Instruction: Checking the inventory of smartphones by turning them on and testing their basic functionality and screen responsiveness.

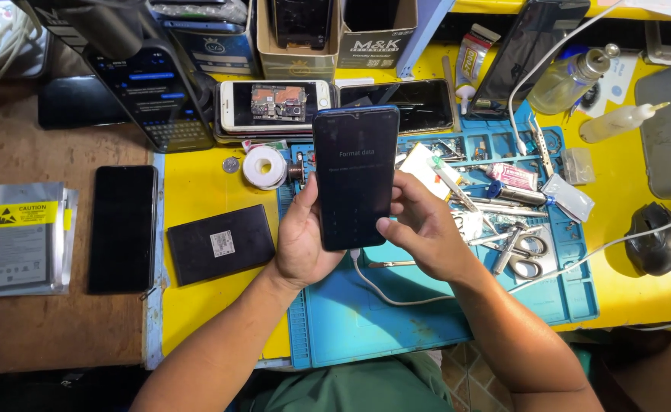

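Both hands hold a dark smartphone upright over the blue work mat: the left hand wraps its side, the right hand pinches its lower edge. A white cable hangs from it at 6 o'clock. Scissors lie at 3 o'clock, a tape roll at 10. Cardboard boxes at 12 o'clock contain phones. A silver pouch with a yellow label lies at 9 o'clock.

Dark phone screen centre; silver pouch, yellow label left.
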